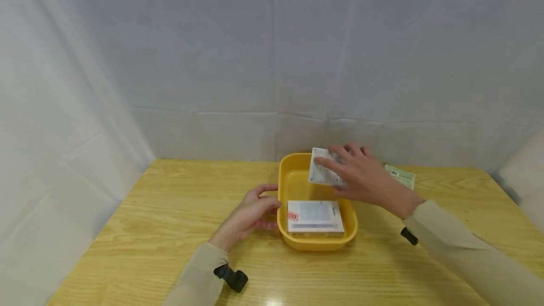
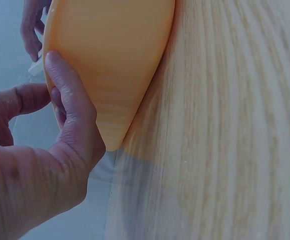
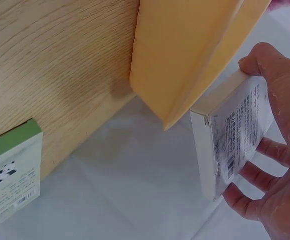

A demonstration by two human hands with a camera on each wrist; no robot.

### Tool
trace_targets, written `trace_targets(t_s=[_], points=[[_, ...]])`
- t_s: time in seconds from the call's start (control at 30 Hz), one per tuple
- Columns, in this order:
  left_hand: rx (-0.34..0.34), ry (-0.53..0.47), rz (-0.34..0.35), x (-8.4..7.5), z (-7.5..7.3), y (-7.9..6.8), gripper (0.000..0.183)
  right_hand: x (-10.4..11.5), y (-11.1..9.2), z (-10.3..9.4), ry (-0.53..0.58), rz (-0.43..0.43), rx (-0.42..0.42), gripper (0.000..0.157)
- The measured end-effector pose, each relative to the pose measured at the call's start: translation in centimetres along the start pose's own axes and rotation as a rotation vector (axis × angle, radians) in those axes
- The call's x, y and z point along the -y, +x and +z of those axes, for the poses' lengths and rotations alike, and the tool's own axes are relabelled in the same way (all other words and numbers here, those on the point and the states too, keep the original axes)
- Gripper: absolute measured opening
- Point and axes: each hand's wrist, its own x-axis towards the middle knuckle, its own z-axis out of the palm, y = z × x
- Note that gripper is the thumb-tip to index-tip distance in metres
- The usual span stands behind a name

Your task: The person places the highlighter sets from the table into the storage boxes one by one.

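Right grip [image 1: 367,178]: here it is, thumb on one edge and fingers on the other, pinching a white printed carton [image 1: 319,176] tilted over the far half of a yellow plastic tray [image 1: 318,244].
Left grip [image 1: 250,209]: fingers curled at the tray's left rim, holding it.
Red-stamped carton [image 1: 315,218]: lying flat in the near half of the tray, bare yellow floor beyond it.
Carton handling: best, it seems, to level the piece, clear the red-stamped one's edge, keep fingertips from being trapped at the wall, and let go only once it lies flat; a firm left grip should stop the tray sliding.
Panda-print box [image 3: 20,180]: out to the right of the tray near the far edge, well apart from the left grip.
Table [image 1: 170,221]: pale wood grain, smooth-looking, a bright glare at the near side.
Room: creased whitish sheeting [image 1: 204,60] rises behind the far edge and flanks both sides; beige sleeves [image 1: 459,244] reach in, black strap [image 1: 231,277] at the left wrist.
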Motion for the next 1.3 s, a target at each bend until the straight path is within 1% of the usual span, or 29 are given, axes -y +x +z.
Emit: trace_targets(t_s=[0.2,0.33,0.43,0.53,0.63,0.9,1.13,1.3], points=[[0.004,-0.001,-0.008,0.0,0.0,-0.2,0.056,0.4,1.2,0.3,0.047,-0.003,0.072,0.067],[-0.001,-0.002,-0.010,0.0,0.1,-0.2,0.056,0.6,1.9,0.6,0.128,0.002,0.131,0.067],[-0.005,-0.002,-0.011,0.0,0.1,-0.2,0.056,0.8,2.4,0.8,0.170,-0.006,0.154,0.066],[0.000,-0.005,-0.010,0.0,0.1,-0.2,0.056,1.0,3.0,0.8,0.188,-0.013,0.171,0.066],[0.004,-0.010,-0.006,0.0,0.0,-0.2,0.055,1.2,3.7,0.9,0.219,-0.008,0.211,0.066],[0.010,-0.008,-0.009,0.1,-0.2,-0.3,0.055,1.9,5.8,2.2,0.257,0.006,0.393,0.068],[0.015,-0.017,-0.017,0.0,-0.1,-0.3,0.056,1.9,6.9,3.5,0.286,0.043,0.472,0.066],[0.008,-0.009,-0.020,0.0,-0.1,-0.4,0.056,2.0,7.4,4.0,0.298,0.059,0.528,0.063]])
